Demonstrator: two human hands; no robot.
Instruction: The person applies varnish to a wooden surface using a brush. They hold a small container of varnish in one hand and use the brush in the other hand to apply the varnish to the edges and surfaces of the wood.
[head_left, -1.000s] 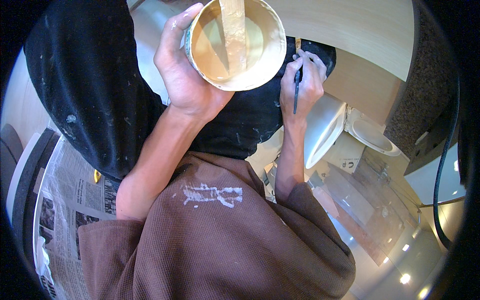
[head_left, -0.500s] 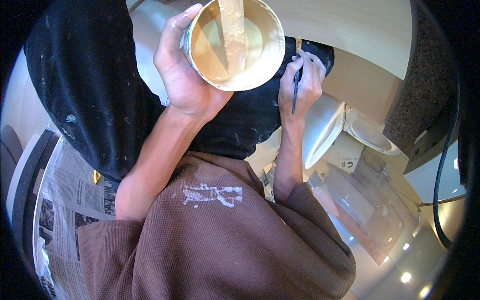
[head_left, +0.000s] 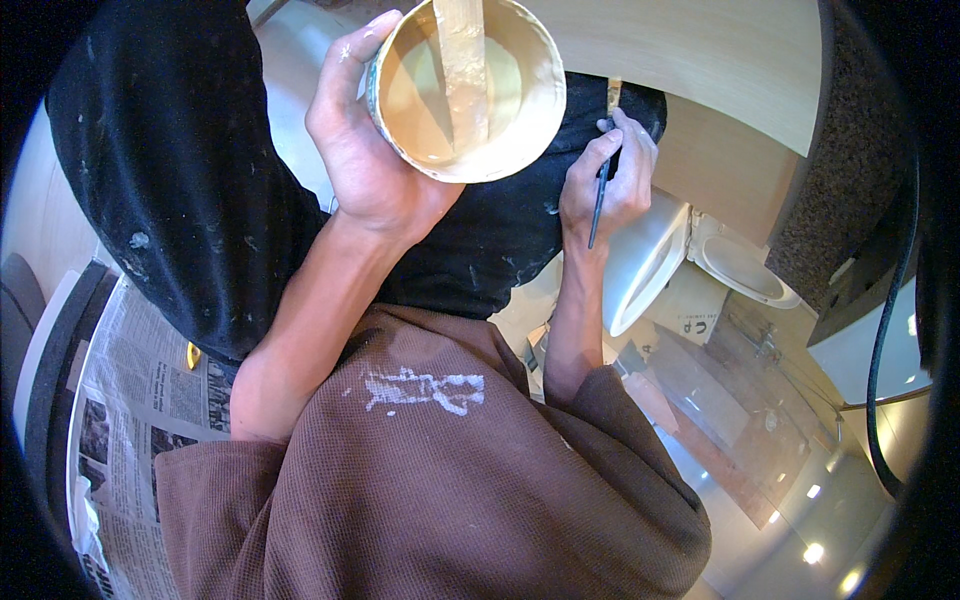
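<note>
Two hands busy: the left hand cradles a round, cream-smeared paint tub with a flat wooden stick inside; the right hand pinches a slim dark-handled brush, tip by the pale wood-grain panel's edge. Looks like edge-painting, wanting a light wrist and level tub.

round tub: open | cream paint: inside | coated stick: inside | slim brush: near tub
</note>
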